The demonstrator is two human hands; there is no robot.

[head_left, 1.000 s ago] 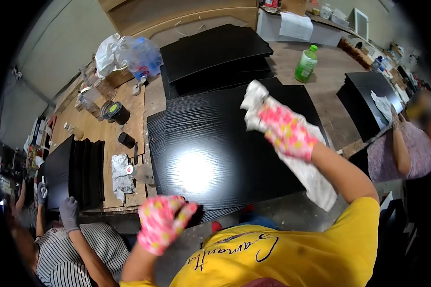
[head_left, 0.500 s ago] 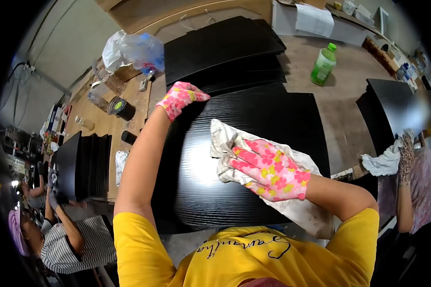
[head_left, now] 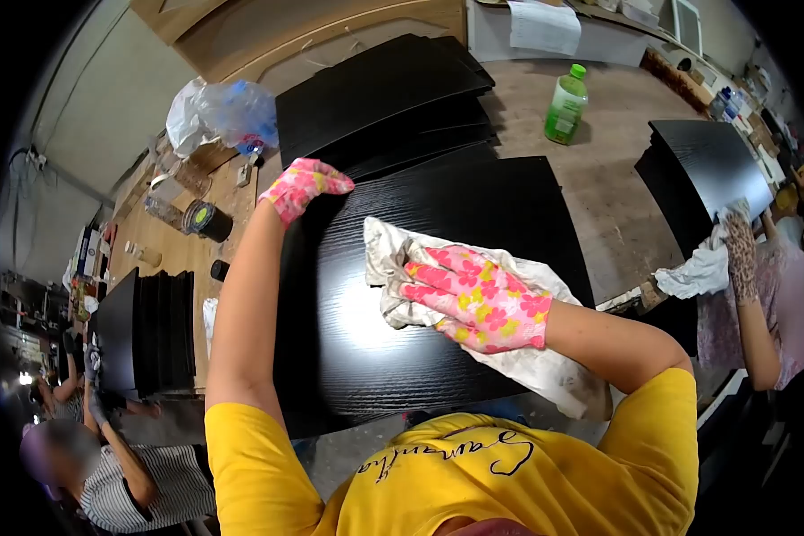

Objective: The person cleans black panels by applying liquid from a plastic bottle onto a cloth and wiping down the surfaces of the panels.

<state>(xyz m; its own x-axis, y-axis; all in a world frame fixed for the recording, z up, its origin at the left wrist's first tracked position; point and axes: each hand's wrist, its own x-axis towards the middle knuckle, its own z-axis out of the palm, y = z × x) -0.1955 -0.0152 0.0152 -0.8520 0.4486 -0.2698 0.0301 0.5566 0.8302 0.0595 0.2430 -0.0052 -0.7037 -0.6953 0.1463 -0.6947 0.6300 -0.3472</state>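
In front of me lies a glossy black panel (head_left: 438,205) with fine grain, reflecting a bright light. My right hand (head_left: 482,299), in a pink flowered glove, presses a stained white cloth (head_left: 554,371) onto the middle of the panel, its fingers on the bunched part. At the panel's far left corner is my left hand (head_left: 305,189), gloved alike, its fingers together against the edge; whether they grip it is hard to tell. Behind the panel stands a stack of black panels (head_left: 375,98).
A green bottle (head_left: 566,105) stands at the back right, plastic bags (head_left: 228,116) and jars (head_left: 207,221) at the left. Co-workers with black panel stacks (head_left: 143,330) are on both sides; the right one holds a cloth (head_left: 695,268).
My left hand has gone from the near edge to the far left corner. My right hand and the cloth have moved from the far right to the panel's middle.
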